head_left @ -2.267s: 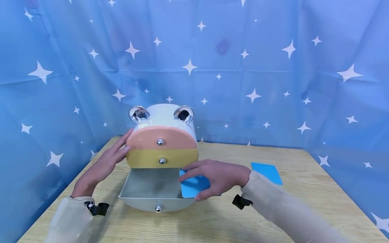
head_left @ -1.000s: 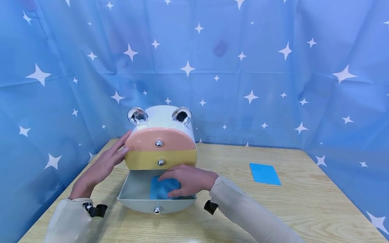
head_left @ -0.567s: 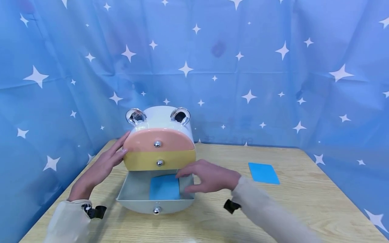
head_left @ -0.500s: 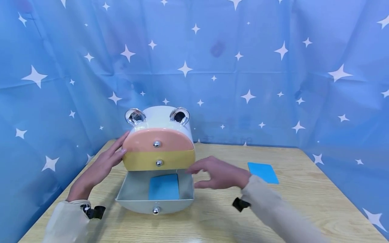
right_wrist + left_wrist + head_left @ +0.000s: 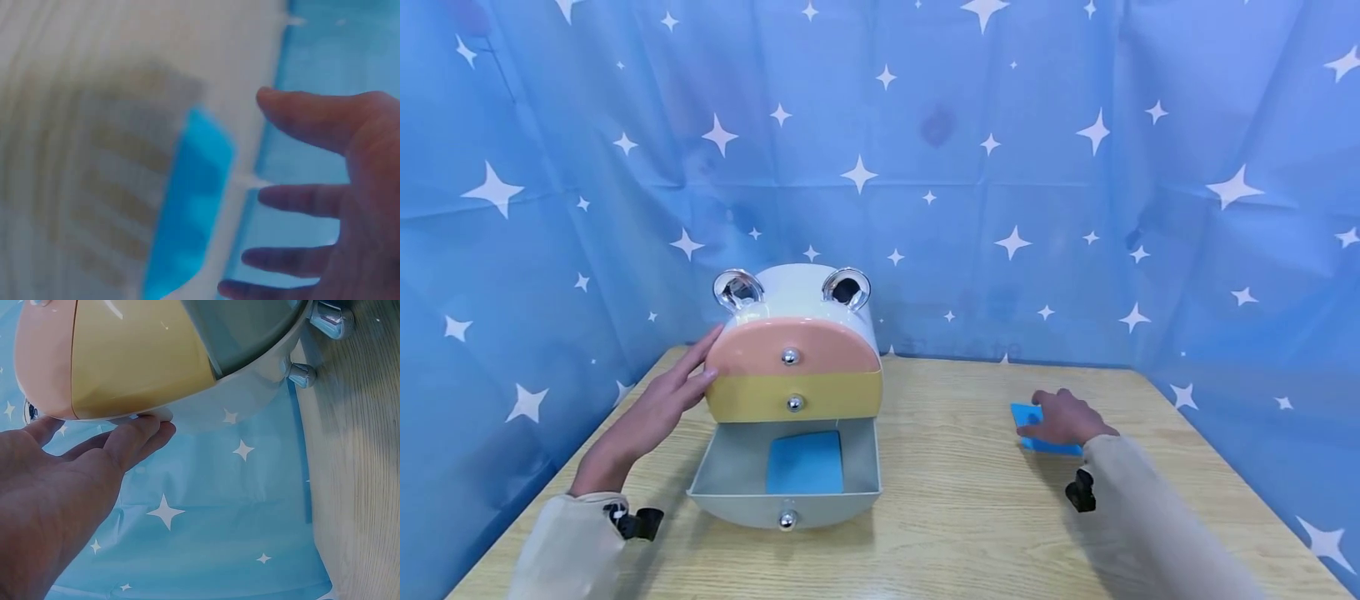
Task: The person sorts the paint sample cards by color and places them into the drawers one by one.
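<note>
A white frog-shaped storage box (image 5: 796,292) stands on the table, its pink drawer (image 5: 752,348) and yellow drawer (image 5: 737,398) pushed in. The grey bottom drawer (image 5: 737,507) is pulled out, and a blue card (image 5: 805,463) lies inside it. My left hand (image 5: 643,421) rests with extended fingers against the box's left side; the left wrist view shows its fingers (image 5: 134,440) touching the white shell. On the right, my right hand (image 5: 1063,419) hovers over a second blue card (image 5: 187,206). In the right wrist view its spread fingers (image 5: 300,197) are apart from the card.
The wooden table (image 5: 955,508) extends on both sides of the box. A blue star-patterned curtain (image 5: 940,208) surrounds its back and sides. Silver feet (image 5: 302,375) support the box. Each wrist wears a black device (image 5: 1081,492).
My right hand brought one blue card into the grey drawer, let go of it and drew back out. It then moved right, over the other card. My left hand stayed on the box.
</note>
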A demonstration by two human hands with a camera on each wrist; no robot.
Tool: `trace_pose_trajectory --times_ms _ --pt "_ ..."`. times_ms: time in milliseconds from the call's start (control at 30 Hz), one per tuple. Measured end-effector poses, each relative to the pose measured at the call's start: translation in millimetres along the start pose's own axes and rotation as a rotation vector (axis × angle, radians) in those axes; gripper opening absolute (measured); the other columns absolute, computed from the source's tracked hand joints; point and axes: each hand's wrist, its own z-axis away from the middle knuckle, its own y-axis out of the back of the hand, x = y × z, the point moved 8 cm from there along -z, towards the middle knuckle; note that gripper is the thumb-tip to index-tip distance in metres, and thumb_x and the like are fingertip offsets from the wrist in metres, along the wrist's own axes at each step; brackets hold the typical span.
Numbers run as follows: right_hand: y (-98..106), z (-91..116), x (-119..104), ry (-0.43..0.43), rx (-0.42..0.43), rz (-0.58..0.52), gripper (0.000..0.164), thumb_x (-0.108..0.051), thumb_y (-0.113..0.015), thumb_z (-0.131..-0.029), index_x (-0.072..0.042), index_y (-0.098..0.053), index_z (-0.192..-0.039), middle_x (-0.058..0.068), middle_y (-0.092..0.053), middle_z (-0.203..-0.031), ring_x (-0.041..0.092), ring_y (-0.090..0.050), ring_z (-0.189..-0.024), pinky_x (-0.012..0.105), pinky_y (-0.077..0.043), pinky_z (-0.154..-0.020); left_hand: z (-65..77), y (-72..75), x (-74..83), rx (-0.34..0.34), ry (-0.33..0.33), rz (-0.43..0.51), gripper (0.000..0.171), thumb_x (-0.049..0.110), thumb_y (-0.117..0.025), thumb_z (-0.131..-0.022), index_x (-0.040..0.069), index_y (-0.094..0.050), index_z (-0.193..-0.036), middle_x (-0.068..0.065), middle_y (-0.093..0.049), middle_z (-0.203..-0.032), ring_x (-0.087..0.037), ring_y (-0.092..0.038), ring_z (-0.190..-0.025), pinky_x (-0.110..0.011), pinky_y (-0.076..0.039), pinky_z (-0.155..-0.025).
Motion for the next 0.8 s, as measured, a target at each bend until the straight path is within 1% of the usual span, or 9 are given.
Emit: trace_pose_trajectory --times_ms 100,200,267,367,500,667,800 --pt "-12.1 -4.1 17.1 -0.077 -0.045 0.013 0.086 -0.055 -0.069 -0.088 0.006 -0.043 -0.144 0.04 -0.047 -0.132 0.055 -0.054 -0.109 0.063 -0.05 -0.081 -0.2 -0.5 -0.3 0.003 0.003 -0.008 0.059 0.039 -0.033 -0.11 0.04 -0.004 -0.161 -0.015 -0.012 -0.17 -0.055 -0.024 -0.148 -0.078 -0.029 -0.107" --pt "-20.0 -8.3 24.1 -0.102 -0.057 0.009 0.09 -0.061 -0.065 -0.088 0.006 -0.042 -0.144 0.037 -0.05 -0.129 0.049 -0.056 -0.104 0.06 -0.05 -0.079 -0.5 -1.0 0.1 0.002 0.004 -0.013 0.059 0.039 -0.034 -0.109 0.045 -0.004 -0.16 -0.015 -0.012 -0.17 -0.055 -0.024 -0.148 -0.079 -0.029 -0.107" --pt "-21.5 -10.9 25.6 -0.107 -0.044 0.011 0.09 -0.061 -0.063 -0.089 0.006 -0.042 -0.144 0.037 -0.051 -0.129 0.05 -0.056 -0.104 0.061 -0.049 -0.08 -0.6 -1.1 0.2 0.0 0.004 -0.012 0.059 0.039 -0.034 -0.109 0.045 -0.004 -0.159 -0.015 -0.011 -0.17 -0.055 -0.023 -0.148 -0.079 -0.029 -0.107" --pt "-21.1 -14.0 24.7 -0.109 -0.025 0.007 0.086 -0.057 -0.064 -0.09 0.007 -0.042 -0.144 0.038 -0.051 -0.129 0.055 -0.054 -0.106 0.063 -0.049 -0.08 0.4 -0.3 0.1 0.003 0.008 -0.012 0.059 0.039 -0.034 -0.109 0.044 -0.004 -0.16 -0.015 -0.011 -0.17 -0.055 -0.023 -0.148 -0.079 -0.029 -0.107" --pt "-19.8 -16.1 24.2 -0.13 -0.02 -0.016 0.08 -0.047 -0.066 -0.09 0.005 -0.042 -0.145 0.04 -0.049 -0.132 0.06 -0.049 -0.108 0.064 -0.047 -0.079 1.0 0.1 0.3 0.003 0.001 -0.005 0.06 0.039 -0.034 -0.11 0.04 -0.004 -0.161 -0.015 -0.011 -0.17 -0.055 -0.023 -0.149 -0.079 -0.028 -0.107" --pt "-17.7 -17.6 25.4 -0.142 -0.009 -0.051 0.079 -0.043 -0.067 -0.086 0.003 -0.042 -0.146 0.04 -0.045 -0.132 0.058 -0.046 -0.107 0.062 -0.045 -0.077 1.2 0.6 -0.2 0.009 0.0 -0.005 0.059 0.038 -0.034 -0.11 0.041 -0.004 -0.161 -0.015 -0.012 -0.17 -0.054 -0.022 -0.149 -0.08 -0.028 -0.107" --pt "-16.9 -15.3 27.8 -0.137 -0.004 -0.054 0.078 -0.042 -0.067 -0.083 0.002 -0.046 -0.144 0.041 -0.044 -0.132 0.058 -0.045 -0.105 0.06 -0.044 -0.075 1.4 0.3 0.3 0.007 -0.009 -0.013 0.059 0.037 -0.034 -0.11 0.041 -0.005 -0.161 -0.015 -0.013 -0.17 -0.054 -0.024 -0.148 -0.079 -0.03 -0.107"
